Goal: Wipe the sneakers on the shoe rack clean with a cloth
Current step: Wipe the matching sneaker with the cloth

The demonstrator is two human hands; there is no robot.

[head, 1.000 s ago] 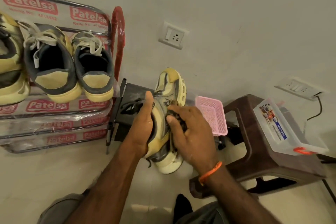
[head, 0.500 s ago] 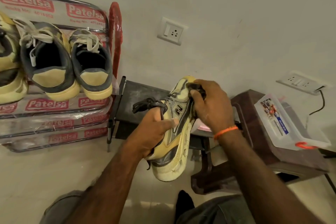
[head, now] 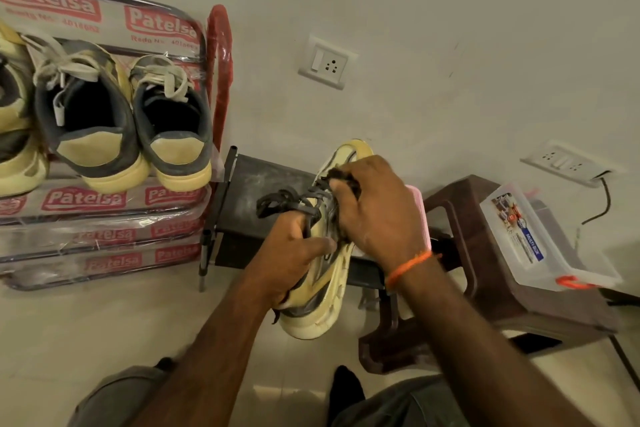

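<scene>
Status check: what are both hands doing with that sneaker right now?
Left hand grips sneaker at mid-body. Right hand presses dark cloth near its toe end. Nothing in the way.

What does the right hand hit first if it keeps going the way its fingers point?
The right hand, gripping a dark cloth, points up-left along the held sneaker. Already touching its upper, it would probably meet the dark laces next, then the black stand; depth is unclear.

Light reads dim, warm and flat on my feed. Glare streaks the plastic wrap on the shoe rack (head: 104,232). Soft shadows sit under the stool (head: 485,288). Wide-angle bending curves the edges; detail is slightly soft overall.
</scene>
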